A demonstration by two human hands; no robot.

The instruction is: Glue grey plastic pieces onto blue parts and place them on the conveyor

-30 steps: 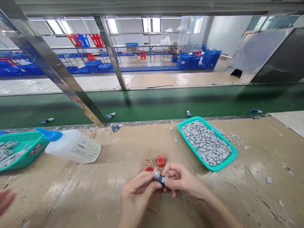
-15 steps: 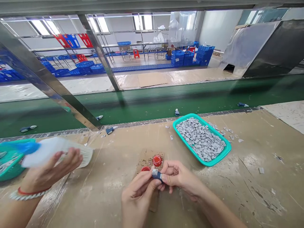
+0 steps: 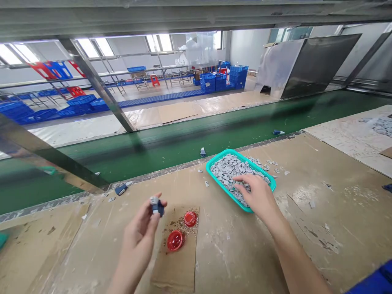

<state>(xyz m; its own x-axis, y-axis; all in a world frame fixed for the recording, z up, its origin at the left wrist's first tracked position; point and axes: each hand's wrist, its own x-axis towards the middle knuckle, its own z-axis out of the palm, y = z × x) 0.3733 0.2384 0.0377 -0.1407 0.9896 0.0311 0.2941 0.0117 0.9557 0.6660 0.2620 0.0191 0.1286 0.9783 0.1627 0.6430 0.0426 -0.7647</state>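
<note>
Right grip (image 3: 256,195) is open, fingertips down among the grey pieces (image 3: 225,171) in the teal tray (image 3: 228,152) near the far edge of the bench (image 3: 232,253); left grip (image 3: 138,234) pinches a small blue-grey part (image 3: 157,206), tray well off to its right.

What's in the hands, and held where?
The left hand pinches a small blue-and-grey part by its blue body. The right hand has its fingertips among grey pieces in a teal tray; no hold shows.

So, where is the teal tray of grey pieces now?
In the head view, the teal tray sits right of centre on the bench, by the green conveyor belt, under the right hand.
</note>
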